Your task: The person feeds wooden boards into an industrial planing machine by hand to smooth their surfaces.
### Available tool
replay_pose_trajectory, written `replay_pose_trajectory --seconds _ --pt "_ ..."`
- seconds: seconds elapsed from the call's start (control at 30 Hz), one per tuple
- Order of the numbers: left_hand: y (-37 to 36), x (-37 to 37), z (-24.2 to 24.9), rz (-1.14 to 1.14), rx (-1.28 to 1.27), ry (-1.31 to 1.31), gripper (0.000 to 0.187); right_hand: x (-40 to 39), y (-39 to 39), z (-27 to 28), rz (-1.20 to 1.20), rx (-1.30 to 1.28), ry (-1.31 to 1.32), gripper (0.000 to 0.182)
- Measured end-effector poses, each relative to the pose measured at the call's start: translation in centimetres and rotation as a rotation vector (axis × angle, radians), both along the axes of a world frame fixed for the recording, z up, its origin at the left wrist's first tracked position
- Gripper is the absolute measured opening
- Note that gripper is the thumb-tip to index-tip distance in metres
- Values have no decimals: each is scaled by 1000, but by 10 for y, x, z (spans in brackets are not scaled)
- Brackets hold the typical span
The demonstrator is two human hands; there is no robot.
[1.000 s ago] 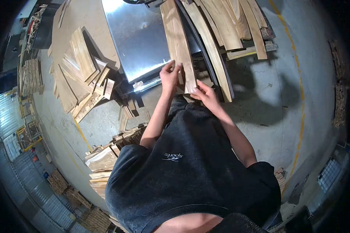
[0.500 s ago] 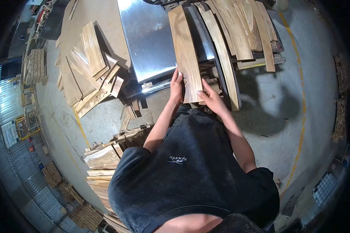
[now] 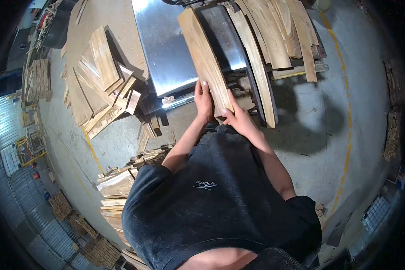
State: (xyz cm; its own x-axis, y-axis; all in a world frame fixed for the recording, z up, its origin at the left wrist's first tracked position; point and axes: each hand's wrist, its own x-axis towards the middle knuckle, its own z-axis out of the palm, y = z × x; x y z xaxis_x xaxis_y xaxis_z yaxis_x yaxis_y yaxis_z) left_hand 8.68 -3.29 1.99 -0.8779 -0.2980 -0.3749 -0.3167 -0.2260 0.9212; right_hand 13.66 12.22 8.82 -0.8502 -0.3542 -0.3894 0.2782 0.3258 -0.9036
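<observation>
A long wooden board (image 3: 205,58) stretches away from my body, its far end over the shiny metal machine table (image 3: 159,58). Along the left edge of its near end, my left hand (image 3: 204,100) is closed on the wood. My right hand (image 3: 239,118) grips the opposite edge, thumb on top and fingers alongside. The board is tilted, so part of its side edge shows. To its right, a narrow pale wood strip (image 3: 256,67) lies along a dark curved rail. The undersides of both hands are hidden.
Several loose boards (image 3: 105,58) lie piled on a brown panel at the left. More planks (image 3: 274,33) rest side by side at the upper right. A stack of wood (image 3: 117,184) stands by my left elbow. Yellow lines (image 3: 348,121) mark the concrete floor.
The board's far end has swung left and the board has tilted, showing more of its right side edge. Both hands have shifted slightly left with it, still gripping.
</observation>
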Motion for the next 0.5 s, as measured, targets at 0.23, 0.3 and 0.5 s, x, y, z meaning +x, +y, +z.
replay_pose_trajectory --seconds 0.23,0.3,0.5 --pt "-6 -20 -11 -220 -1449 240 78 -11 15 -100 -292 -530 -359 67" --pt "0 -31 -15 -168 -1570 231 77 -13 10 -110 -363 -501 -301 65" --pt "1 -44 -33 -203 -1457 305 77 -16 -3 -107 -403 -369 -116 63"
